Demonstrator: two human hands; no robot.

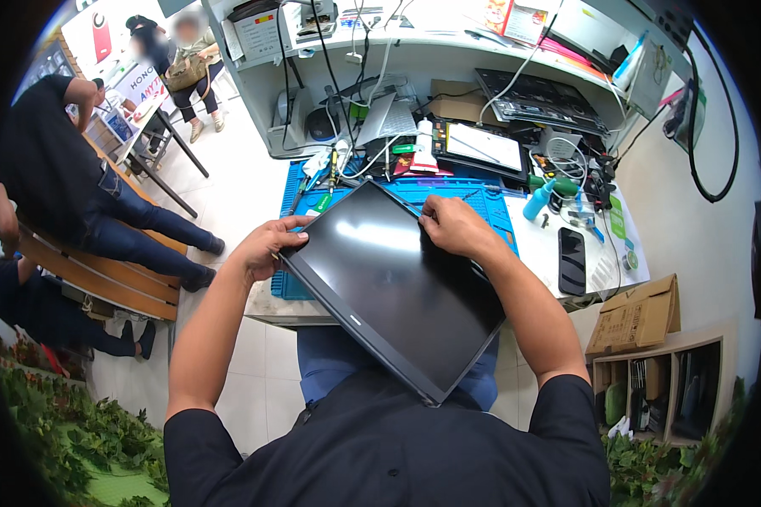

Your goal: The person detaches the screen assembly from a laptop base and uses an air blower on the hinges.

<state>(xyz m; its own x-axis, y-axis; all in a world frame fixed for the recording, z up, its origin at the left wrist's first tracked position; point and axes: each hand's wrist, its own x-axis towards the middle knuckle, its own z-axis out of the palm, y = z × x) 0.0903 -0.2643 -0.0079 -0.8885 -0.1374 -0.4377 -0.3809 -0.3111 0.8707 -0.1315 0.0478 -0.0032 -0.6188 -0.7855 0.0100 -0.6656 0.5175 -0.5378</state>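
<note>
A black laptop screen [389,279] with a dark bezel lies tilted across my lap and the front edge of the bench, its glossy panel facing up and reflecting a bright light. My left hand [266,247] grips its left edge, with the thumb on the bezel and the fingers around the side. On the far right edge, my right hand [455,226] is closed in a pinch at the bezel, its fingertips partly hidden. Under the screen's far corner is a blue work mat [490,203], with small tools [334,169] beside it.
A black phone [572,261] and a light-blue bottle [539,200] stand to the right. Behind are opened laptop parts [541,100], cables and a white tube [424,145]. A cardboard box [636,317] rests on a low shelf [664,380]. People sit on a wooden bench [101,270] at left.
</note>
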